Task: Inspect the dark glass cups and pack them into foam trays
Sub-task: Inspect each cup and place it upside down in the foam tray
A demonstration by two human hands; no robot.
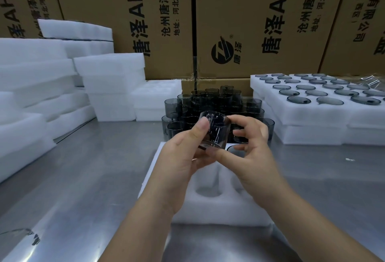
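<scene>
Behind your hands stand big brown cardboard boxes (158, 22). The black print on them runs sideways. You can read "AH4" after the Chinese letters 唐泽. Smaller lines start 沧州唐泽通信 and 地址:河北河间. The box behind your right hand has a round black logo (221, 52) with 唐泽 beside it.

Your left hand (187, 153) and your right hand (250, 149) hold one dark glass cup (216, 130) between them. Your left thumb presses on its side near the rim, and your left fingers curl under it. Your right thumb sits at its thick bottom, and your right fingers curl round the far side. The cup is smoky grey, see-through and short, and it is tipped a little. It is up in the air, over the white foam tray (218, 205) that lies right under your hands. That tray has round holes cut in it.

Far to the left of your hands are tall stacks of white foam (41, 86). Just behind your hands stands a pile of cups (212, 103), stacked in layers, all the same smoky grey. To the right of your hands sit the filled trays (312, 113). Round dark glass tops show in their holes, some with a small pointed lip.

Everything rests on a shiny grey metal counter (83, 178). Down by your left arm, a blurry bit of glass (18, 238) pokes in at the corner.
</scene>
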